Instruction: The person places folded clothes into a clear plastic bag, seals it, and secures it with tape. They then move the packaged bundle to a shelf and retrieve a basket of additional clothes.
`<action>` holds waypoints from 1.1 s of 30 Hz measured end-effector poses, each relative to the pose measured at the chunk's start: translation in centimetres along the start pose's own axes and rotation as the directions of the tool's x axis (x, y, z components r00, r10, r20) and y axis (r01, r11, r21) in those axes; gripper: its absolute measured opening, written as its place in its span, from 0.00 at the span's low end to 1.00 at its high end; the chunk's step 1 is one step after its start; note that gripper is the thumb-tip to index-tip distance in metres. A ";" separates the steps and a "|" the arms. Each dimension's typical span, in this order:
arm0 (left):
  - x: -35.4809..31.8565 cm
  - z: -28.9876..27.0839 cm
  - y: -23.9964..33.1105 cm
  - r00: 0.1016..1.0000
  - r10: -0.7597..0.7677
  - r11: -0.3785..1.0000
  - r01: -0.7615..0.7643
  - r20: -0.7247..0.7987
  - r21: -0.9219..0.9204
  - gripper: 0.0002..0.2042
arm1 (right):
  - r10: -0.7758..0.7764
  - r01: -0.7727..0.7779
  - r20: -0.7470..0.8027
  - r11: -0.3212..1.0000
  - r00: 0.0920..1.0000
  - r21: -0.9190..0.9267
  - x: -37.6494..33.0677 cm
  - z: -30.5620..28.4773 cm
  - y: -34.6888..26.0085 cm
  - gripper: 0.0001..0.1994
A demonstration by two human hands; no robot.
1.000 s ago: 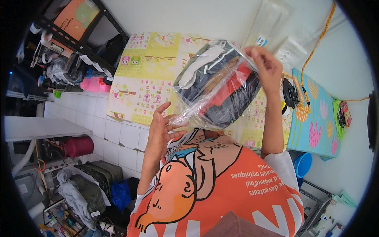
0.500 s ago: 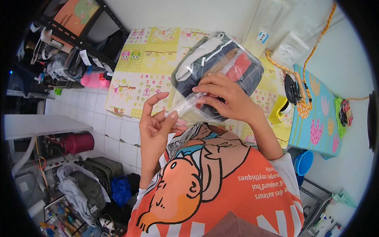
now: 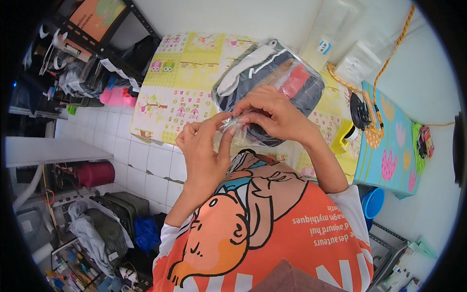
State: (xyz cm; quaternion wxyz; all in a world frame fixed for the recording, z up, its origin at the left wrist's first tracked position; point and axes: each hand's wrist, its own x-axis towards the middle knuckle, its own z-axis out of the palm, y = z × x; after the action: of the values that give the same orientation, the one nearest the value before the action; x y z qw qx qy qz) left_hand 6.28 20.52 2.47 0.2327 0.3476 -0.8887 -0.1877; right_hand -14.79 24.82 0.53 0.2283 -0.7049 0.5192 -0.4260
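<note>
Both hands pinching the open end of a clear bag of folded clothes.

Left hand and right hand close their fingertips on the mouth of the plastic bag, held above the yellow play mat near its front edge; sealing seems underway, so next likely pressing along the flap evenly.

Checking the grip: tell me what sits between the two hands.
In the head view, the open edge of the clear plastic bag of folded clothes is pinched between the left hand and the right hand; nothing else.
</note>
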 end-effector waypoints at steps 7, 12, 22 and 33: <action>-1.0 -0.1 -2.1 0.959 -0.272 0.715 0.260 0.084 -0.649 0.11 | -0.187 0.195 0.071 0.973 0.980 -0.123 0.1 -0.5 0.9 0.09; -1.0 -0.6 -2.2 0.950 -0.285 0.664 0.290 0.126 -0.689 0.08 | -0.179 0.189 0.090 0.975 0.980 -0.120 0.3 0.1 1.1 0.09; -1.0 0.2 -0.4 0.994 0.003 0.998 0.004 -0.108 0.062 0.06 | -0.137 0.146 0.062 0.975 0.989 -0.170 0.2 0.6 0.5 0.07; -1.8 0.0 -2.7 0.985 -0.163 0.942 0.172 0.054 -0.288 0.11 | -0.222 0.222 0.011 0.968 0.975 -0.117 -0.1 0.3 1.0 0.08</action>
State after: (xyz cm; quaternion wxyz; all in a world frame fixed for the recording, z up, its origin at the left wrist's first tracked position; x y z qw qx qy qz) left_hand 8.89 19.92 0.57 0.2514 0.3808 -0.8220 -0.3408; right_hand -15.06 24.55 -0.43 0.1367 -0.7703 0.4613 -0.4186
